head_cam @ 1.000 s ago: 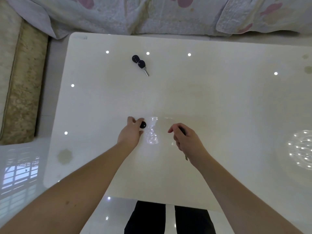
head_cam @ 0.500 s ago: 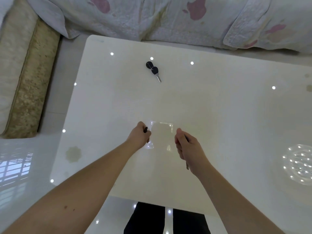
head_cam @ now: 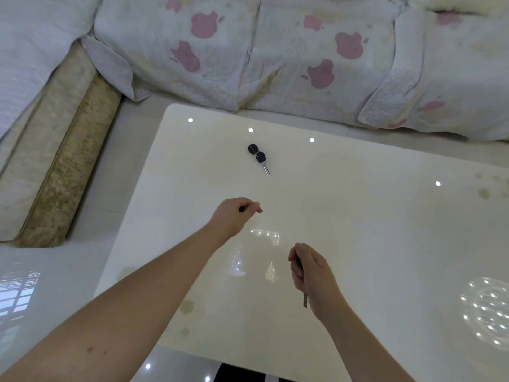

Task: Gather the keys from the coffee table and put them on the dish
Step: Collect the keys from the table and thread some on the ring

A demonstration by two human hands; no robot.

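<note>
keys [head_cam: 259, 158] on coffee table [head_cam: 358, 216], sofa [head_cam: 275, 51] behind, left hand [head_cam: 234, 216] nearer keys than right hand [head_cam: 311, 274]

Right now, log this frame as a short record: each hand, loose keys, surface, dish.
left hand: closed on a small dark item, likely a key
right hand: closed on a key, blade sticking out below
loose keys: black-headed pair, lying beyond the left hand
coffee table: glossy white
dish: not discernible in view

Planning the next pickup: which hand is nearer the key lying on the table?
Left. The left hand is just short of the key; the right hand is farther back, toward the person.
</note>
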